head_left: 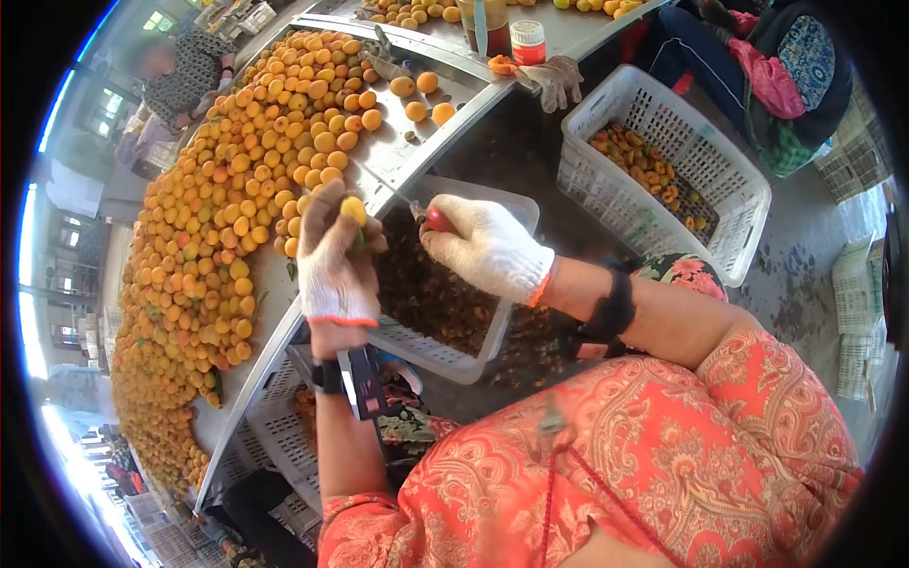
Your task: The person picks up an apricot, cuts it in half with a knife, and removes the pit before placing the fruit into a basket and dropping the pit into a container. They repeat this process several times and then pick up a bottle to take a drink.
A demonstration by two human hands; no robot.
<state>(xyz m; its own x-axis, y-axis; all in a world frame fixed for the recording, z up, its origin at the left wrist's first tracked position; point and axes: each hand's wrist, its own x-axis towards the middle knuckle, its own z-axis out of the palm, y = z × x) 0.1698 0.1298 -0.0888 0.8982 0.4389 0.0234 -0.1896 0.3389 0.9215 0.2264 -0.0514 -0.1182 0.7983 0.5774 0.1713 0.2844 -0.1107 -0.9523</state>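
By the pale rectangular plastic crate [464, 366], our white-gloved left hand [336, 260] pinches a round yellow fruit [353, 210]; our white-gloved right hand [488, 248] grips a red-handled, thin metal tool [437, 220]; slipping, it could jab the left.

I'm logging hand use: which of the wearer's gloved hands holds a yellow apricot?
The left hand, gripping the apricot; the right hand instead holds a red-handled tool.
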